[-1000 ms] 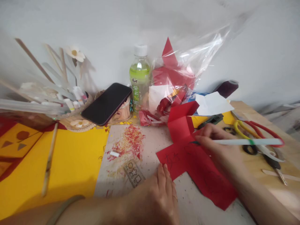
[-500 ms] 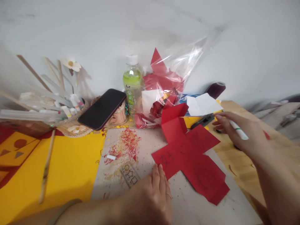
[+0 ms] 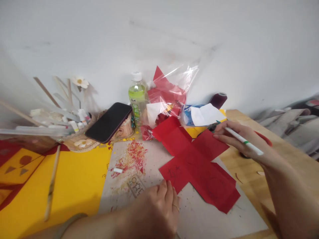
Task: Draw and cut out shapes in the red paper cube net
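Pen (white, teal-tipped) gripped in our right hand; our left hand, fingers extended, touches the red paper cutout.

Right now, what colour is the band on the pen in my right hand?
The band on the white pen is green; see head view.

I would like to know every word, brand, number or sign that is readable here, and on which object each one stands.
"好", probably: handwritten, faint, on the red paper.
Bottle: dark brand mark and light characters running down the label, too small and blurred to read.
Stencil: star cut-out visible; small marks unreadable.
No number can be read.
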Available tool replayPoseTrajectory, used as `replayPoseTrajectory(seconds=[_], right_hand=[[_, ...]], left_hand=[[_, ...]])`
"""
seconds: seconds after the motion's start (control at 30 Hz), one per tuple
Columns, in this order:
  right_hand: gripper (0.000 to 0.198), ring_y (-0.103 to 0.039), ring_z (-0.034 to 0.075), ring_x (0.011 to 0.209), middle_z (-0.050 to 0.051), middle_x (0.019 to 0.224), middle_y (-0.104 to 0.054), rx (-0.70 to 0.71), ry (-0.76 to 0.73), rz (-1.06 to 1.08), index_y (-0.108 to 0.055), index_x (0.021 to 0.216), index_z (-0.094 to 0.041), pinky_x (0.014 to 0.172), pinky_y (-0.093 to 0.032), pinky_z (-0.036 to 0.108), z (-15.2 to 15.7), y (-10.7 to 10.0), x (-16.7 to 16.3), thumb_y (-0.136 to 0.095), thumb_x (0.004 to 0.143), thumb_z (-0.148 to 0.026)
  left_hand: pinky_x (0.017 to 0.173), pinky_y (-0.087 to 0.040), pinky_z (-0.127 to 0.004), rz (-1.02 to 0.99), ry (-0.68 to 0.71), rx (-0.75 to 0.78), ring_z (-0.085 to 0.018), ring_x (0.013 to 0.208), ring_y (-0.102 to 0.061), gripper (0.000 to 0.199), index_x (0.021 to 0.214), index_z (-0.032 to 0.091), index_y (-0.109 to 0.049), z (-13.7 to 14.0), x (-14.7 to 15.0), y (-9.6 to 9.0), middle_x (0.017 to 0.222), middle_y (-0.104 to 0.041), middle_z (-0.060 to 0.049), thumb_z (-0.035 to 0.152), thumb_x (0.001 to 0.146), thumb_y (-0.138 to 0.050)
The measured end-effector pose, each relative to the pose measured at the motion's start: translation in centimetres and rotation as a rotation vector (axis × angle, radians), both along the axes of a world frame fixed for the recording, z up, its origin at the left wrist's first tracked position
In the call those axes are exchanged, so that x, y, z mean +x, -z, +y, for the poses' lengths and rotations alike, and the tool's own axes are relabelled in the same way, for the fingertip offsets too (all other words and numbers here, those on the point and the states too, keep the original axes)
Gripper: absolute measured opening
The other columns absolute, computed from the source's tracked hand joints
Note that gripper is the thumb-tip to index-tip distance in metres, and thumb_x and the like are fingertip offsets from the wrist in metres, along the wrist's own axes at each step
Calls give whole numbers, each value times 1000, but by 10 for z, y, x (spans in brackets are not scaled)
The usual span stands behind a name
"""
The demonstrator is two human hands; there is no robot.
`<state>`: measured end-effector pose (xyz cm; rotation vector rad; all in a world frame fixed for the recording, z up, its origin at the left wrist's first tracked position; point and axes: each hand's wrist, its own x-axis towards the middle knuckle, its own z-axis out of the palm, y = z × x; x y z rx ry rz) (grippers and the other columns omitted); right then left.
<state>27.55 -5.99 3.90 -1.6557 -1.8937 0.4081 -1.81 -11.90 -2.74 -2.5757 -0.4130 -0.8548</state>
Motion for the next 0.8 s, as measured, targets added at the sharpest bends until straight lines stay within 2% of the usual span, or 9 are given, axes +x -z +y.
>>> replayPoseTrajectory(seconds=[0.13,0.27,0.37,0.5,0.63,0.7,0.8], right_hand=[[25,-47,14,60,0,71,-58,6,-63,52,-57,79,-23,56,-37,29,-4,-7,2,-59,83,-48],[25,-49,15,61,0,71,-59,-2,-77,133,-59,80,-22,55,-36,29,-5,-8,5,-65,79,-46],[23,-48,13,60,-1,67,-58,-6,-86,239,-59,76,-21,53,-35,27,-7,-10,5,-68,77,-43],[23,-46,11,55,-3,60,-54,-21,-102,380,-58,67,-21,49,-32,25,-11,-14,1,-73,72,-37],[23,-41,8,48,-5,55,-52,-85,-137,495,-56,63,-21,45,-30,23,-14,-17,-4,-74,71,-33],[22,-36,7,44,-7,52,-49,-119,-164,530,-57,63,-22,43,-28,23,-14,-15,-5,-74,70,-33],[22,-43,9,49,-5,56,-53,-150,-193,556,-60,65,-22,45,-30,24,-10,-9,-2,-77,67,-34]], left_hand=[[44,-56,-27,-94,41,3,-21,59,-71,24,73,8,-69,2,-6,-28,71,-74,-9,11,89,-51],[59,-61,-32,-84,30,65,-27,87,-72,21,88,7,-69,16,-20,-60,93,-74,-11,11,92,-49],[74,-62,-40,-62,-47,86,-32,103,-66,19,102,3,-66,31,-30,-72,110,-69,-16,6,90,-52],[89,-56,-48,-62,-137,80,-35,117,-57,25,112,2,-63,44,-35,-77,125,-60,-21,7,89,-56],[97,-50,-51,-32,-110,-83,-33,126,-49,29,119,4,-60,51,-36,-76,134,-52,-23,13,93,-51],[95,-52,-49,-25,-80,-175,-31,123,-53,29,119,8,-60,53,-38,-73,133,-54,-20,16,95,-48],[89,-56,-37,-53,-3,-312,-22,109,-64,28,118,13,-62,56,-41,-68,125,-62,-14,21,98,-43]])
